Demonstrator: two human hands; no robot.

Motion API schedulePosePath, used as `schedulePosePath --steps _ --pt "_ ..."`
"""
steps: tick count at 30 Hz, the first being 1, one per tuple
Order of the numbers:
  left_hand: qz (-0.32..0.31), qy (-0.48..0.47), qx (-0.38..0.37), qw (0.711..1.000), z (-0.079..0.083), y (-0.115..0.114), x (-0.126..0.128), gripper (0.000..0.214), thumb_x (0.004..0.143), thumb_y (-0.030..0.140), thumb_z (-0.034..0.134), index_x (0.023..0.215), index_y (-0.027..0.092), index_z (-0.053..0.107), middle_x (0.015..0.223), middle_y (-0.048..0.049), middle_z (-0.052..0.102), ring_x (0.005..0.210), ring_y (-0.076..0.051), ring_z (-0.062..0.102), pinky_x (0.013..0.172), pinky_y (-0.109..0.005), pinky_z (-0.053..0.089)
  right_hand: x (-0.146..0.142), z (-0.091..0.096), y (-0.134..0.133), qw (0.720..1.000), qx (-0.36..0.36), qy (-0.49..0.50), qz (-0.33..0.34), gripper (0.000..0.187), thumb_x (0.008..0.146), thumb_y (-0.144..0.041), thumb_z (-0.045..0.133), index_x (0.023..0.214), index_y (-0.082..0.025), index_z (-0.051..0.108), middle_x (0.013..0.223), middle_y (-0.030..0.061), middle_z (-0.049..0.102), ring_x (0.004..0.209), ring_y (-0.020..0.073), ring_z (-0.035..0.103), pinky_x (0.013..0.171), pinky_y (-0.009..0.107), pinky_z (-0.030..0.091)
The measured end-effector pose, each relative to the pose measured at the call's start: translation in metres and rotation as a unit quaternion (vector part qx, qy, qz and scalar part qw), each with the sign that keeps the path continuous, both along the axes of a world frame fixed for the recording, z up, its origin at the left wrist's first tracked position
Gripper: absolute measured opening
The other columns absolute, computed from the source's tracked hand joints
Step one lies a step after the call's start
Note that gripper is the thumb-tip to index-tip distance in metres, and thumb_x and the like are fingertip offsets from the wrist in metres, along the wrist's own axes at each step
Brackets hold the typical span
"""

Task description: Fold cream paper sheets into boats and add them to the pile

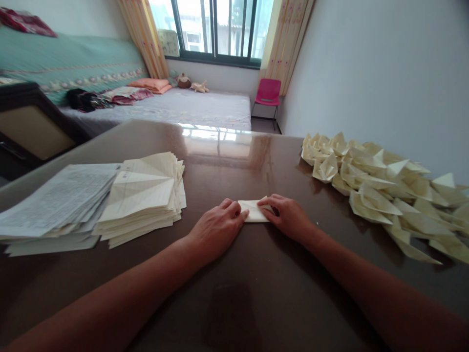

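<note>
A small folded piece of cream paper (255, 210) lies flat on the dark glossy table (234, 283), between my two hands. My left hand (220, 224) is curled with its thumb and fingers on the paper's left end. At the other end, my right hand (287, 217) grips the paper's right edge, thumb below and fingertips above. Both hands rest low against the tabletop, and the fingers cover the two ends of the paper.
Left of my hands sit a stack of cream sheets (142, 190) and a stack of printed white papers (62, 200). A heap of folded paper boats (377, 181) spreads along the right side by the wall. Beyond the table are a bed (216, 107) and a pink chair (267, 93).
</note>
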State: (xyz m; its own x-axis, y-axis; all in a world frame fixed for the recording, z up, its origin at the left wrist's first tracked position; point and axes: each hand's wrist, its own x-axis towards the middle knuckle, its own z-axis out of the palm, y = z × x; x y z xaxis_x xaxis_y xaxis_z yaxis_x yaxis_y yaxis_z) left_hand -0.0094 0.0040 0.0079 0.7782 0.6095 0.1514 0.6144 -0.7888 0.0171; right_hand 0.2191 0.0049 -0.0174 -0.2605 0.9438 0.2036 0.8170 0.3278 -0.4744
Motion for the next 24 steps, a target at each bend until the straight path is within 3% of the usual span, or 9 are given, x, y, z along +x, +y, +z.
schedulePosePath --steps 4,24 --pt "-0.002 0.004 0.006 1.0 0.0009 -0.003 0.0019 0.032 0.095 0.022 0.039 0.123 0.017 0.054 0.103 -0.0089 0.056 0.099 -0.022 0.048 0.088 -0.036 0.049 0.0 -0.0014 -0.0002 1.0 0.003 -0.002 -0.004 0.021 0.087 -0.028 0.053 0.1 -0.025 0.07 0.094 0.0022 0.067 0.073 0.0142 0.059 0.07 0.025 0.042" --pt "0.009 0.05 0.032 0.998 -0.001 -0.0098 0.0052 0.023 0.092 0.021 0.048 0.112 0.02 0.058 0.102 -0.0075 0.058 0.098 -0.021 0.052 0.073 -0.031 0.045 0.0007 -0.0037 0.0019 1.0 0.004 -0.011 -0.009 0.023 0.085 -0.027 0.053 0.101 -0.024 0.07 0.091 0.0033 0.067 0.07 0.0148 0.058 0.066 0.026 0.042"
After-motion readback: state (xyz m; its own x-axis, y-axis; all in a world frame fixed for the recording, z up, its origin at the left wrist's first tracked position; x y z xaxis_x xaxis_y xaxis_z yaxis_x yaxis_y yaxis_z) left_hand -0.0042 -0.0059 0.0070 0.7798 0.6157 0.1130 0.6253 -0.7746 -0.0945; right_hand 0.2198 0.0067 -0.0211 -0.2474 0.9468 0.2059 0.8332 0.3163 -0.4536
